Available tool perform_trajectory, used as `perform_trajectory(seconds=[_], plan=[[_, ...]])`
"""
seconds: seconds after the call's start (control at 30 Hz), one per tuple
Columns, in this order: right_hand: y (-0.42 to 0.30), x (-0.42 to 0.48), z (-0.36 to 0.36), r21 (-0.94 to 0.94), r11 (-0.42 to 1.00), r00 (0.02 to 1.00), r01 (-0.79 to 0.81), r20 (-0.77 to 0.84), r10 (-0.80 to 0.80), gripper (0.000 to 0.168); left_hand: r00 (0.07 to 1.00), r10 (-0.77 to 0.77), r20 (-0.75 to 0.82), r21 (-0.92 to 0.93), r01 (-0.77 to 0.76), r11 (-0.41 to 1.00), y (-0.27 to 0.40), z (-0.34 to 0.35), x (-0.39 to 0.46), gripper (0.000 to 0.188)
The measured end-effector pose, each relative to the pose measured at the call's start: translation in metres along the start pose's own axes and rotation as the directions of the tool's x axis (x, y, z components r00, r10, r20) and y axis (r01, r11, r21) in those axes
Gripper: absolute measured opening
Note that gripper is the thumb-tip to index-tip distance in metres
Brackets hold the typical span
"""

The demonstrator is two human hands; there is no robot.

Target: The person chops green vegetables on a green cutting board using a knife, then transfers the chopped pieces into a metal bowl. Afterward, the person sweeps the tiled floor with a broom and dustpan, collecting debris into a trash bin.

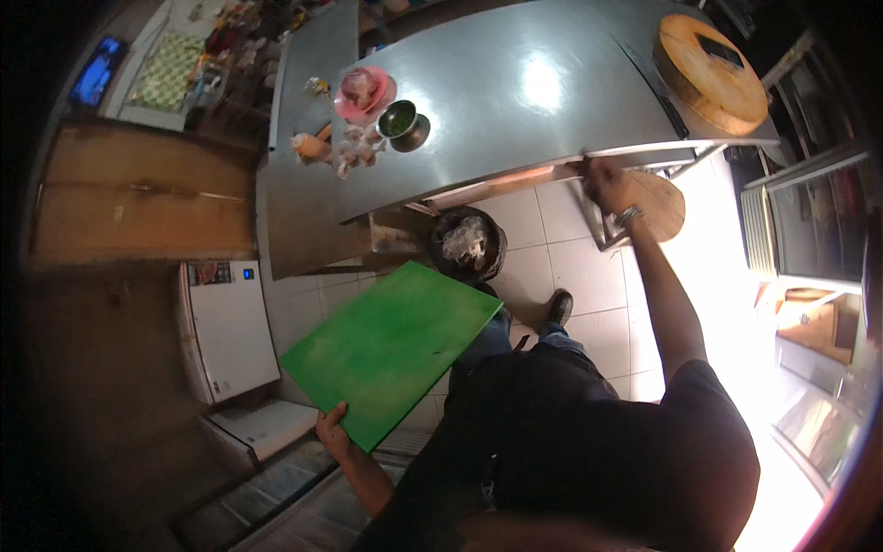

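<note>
My left hand (334, 430) grips one corner of a green cutting board (397, 348), thumb on its upper face. The board is held off to my left, above the floor, with dark marks on its surface. My right hand (608, 185) reaches forward to the front edge of a stainless steel table (497, 117). A bracelet circles that wrist. The fingers are blurred and dark under the table edge, so whether they hold anything cannot be told. Beside and below this hand is a stool with a round wooden seat (666, 210).
On the table are a pink plate (340, 105) with a bagged item, a metal bowl (397, 123) of green contents, a squeeze bottle (312, 146), a knife (672, 116) and a round wooden chopping block (710, 90) bearing a phone (720, 52). A lined bin (436, 241) stands below.
</note>
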State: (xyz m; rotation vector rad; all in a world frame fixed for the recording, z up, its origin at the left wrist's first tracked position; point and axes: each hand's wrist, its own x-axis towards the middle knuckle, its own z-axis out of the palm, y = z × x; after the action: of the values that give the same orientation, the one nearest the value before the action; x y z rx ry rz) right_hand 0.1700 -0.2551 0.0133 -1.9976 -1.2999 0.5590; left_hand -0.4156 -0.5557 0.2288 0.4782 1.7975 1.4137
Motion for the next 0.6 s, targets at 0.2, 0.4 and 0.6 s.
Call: perform_trajectory(seconds=[0.2,0.4,0.6], plan=[[0.009,0.131,-0.016,-0.563,0.826,0.990,-0.014,-0.121,-0.066,0.050,0.926,-0.137,-0.352,-0.109,0.105,0.988,-0.040,-0.017,0.011,0.037],[-0.052,0.123,0.080,-0.806,0.577,0.990,0.130,0.079,-0.114,0.054,0.788,-0.257,-0.560,-0.233,0.148,0.961,-0.033,-0.018,0.000,0.039],[-0.170,0.059,0.244,-0.580,0.628,0.843,0.518,0.224,-0.489,0.058,0.752,-0.293,-0.590,-0.249,0.175,0.953,-0.046,-0.071,0.009,0.041]])
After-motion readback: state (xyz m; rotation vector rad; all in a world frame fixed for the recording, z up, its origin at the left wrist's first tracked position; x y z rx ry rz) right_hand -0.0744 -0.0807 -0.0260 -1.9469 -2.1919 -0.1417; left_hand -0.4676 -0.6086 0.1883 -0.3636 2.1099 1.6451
